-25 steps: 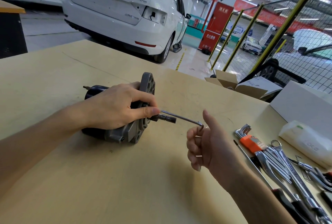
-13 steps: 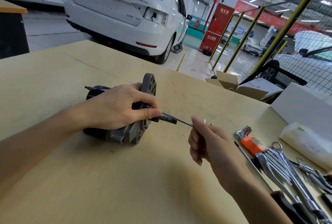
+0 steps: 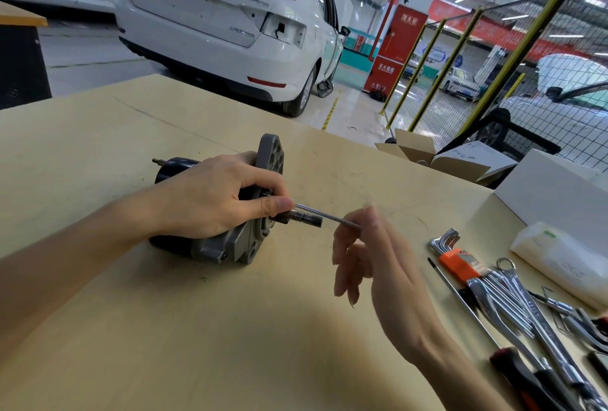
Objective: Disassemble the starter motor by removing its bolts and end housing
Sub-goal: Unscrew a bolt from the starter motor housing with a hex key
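Nearest the camera, at the right edge of the wooden table (image 3: 138, 328), a heap of chrome spanners (image 3: 523, 308) is seen beside one black-handled screwdriver (image 3: 467, 308); their stamped markings are too blurred to be read and the pieces overlap too much to be counted. One set of hex keys (image 3: 455, 254) is held in an orange clip, its print illegible. Just left of these the right hand (image 3: 371, 265) is raised above the table, fingers loosely spread; the far end of a thin metal rod (image 3: 324, 217) is met by its upper fingertips, though motion blur prevents a firm pinch from being confirmed. The rod runs to the end housing (image 3: 260, 200) of the one starter motor (image 3: 210, 209), which lies on its side at mid-table, black body to the left, grey flange to the right. The motor is gripped by the left hand (image 3: 210, 200), fingers curled over the body and thumb laid along the shaft (image 3: 304, 216) stub. Farther right, one white plastic bag (image 3: 559, 259) with faint unreadable lettering and one white box (image 3: 552, 193) are noted, and one open cardboard box (image 3: 418, 150) beyond the table's edge. In the distance one white car (image 3: 223, 28) bearing a round boot badge is parked, and one red cabinet (image 3: 394, 51) with Chinese characters stands by a yellow-posted mesh fence (image 3: 487, 58).
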Demonstrator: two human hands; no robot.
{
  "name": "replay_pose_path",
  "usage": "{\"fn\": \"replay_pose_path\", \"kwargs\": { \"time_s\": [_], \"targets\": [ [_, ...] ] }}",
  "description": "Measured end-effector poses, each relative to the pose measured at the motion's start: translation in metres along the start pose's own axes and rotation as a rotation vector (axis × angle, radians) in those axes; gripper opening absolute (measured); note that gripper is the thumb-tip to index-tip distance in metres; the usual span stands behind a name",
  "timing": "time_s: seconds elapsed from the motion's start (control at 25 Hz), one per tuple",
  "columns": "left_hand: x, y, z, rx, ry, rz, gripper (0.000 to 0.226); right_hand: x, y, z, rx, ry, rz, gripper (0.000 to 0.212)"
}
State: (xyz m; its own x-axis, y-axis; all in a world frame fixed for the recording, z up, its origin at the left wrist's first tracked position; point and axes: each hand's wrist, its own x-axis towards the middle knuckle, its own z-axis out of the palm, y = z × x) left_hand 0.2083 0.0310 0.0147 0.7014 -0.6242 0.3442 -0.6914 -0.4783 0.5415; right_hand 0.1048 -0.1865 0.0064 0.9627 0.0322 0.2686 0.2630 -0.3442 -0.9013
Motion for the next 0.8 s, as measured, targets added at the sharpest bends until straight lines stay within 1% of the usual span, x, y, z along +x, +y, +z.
{"fn": "replay_pose_path", "kwargs": {
  "time_s": [0.08,0.16,0.2,0.28,0.36,0.48,0.6,0.8],
  "targets": [
    [0.0001,0.0001,-0.0003,0.004,-0.013,0.005,0.026,0.0003,-0.0007,-0.002,0.121,-0.022,0.015,0.045],
    [0.0003,0.0006,-0.0006,0.0,-0.018,0.007,0.023,0.0017,-0.0006,-0.004,0.193,-0.017,0.022,0.036],
    [0.0005,0.0006,-0.0007,-0.001,-0.015,0.007,0.023,0.0028,-0.0001,-0.0042,0.215,-0.012,0.019,0.038],
    [0.0006,0.0003,-0.0006,0.002,-0.011,0.008,0.026,0.0043,0.001,-0.004,0.246,-0.001,0.019,0.048],
    [0.0004,0.0004,-0.0005,0.007,-0.015,0.008,0.027,0.0055,0.002,-0.0049,0.266,0.013,0.025,0.049],
    [0.0003,0.0004,-0.001,-0.001,-0.026,0.008,0.024,0.007,0.0032,-0.008,0.3,-0.002,0.012,0.045],
    [0.0006,0.0001,-0.0008,-0.014,-0.02,0.007,0.028,0.0068,0.0023,-0.0107,0.315,-0.024,0.003,0.04],
    [0.0008,0.0001,-0.0002,-0.011,-0.01,-0.001,0.032,0.0047,0.0008,-0.011,0.26,-0.004,-0.011,0.036]
  ]
}}
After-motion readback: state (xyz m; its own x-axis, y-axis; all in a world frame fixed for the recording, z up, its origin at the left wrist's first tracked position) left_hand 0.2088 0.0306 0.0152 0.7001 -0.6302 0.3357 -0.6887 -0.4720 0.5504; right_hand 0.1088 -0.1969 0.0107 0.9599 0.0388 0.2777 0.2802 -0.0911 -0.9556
